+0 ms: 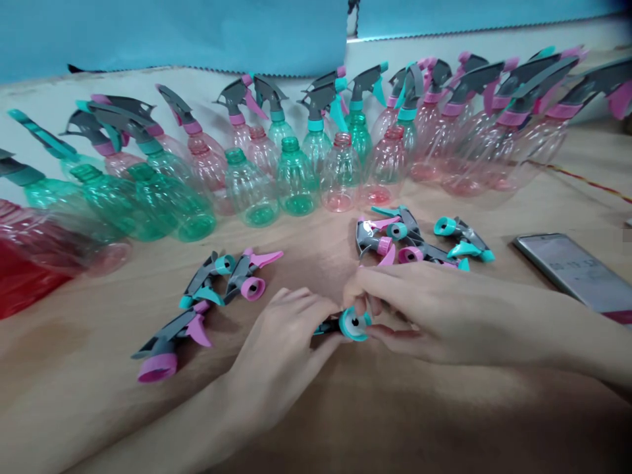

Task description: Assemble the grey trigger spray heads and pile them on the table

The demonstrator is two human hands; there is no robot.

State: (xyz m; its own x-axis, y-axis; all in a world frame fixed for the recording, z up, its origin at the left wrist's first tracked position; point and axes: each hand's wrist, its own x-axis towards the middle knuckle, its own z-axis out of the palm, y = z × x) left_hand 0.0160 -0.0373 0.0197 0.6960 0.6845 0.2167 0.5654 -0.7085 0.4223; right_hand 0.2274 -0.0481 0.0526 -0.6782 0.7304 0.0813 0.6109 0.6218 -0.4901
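Observation:
My left hand (291,329) is closed around the grey body of a trigger sprayer, which it mostly hides. The sprayer's turquoise collar (355,323) faces up toward me and shows a white disc with a dark hole in its middle. Thumb and fingers of my right hand (415,309) pinch at the rim of this collar. Left of my hands lie loose sprayer heads, among them one with a pink collar (158,367) and one with a turquoise collar (224,264). Just beyond my right hand is a pile of more sprayer heads (417,252).
Clear green bottles (297,178) and pink bottles (340,174) stand in rows along the back, many topped with sprayers. A phone (573,266) lies at the right. Red plastic (29,283) is at the left edge. A blue sheet (172,33) hangs behind.

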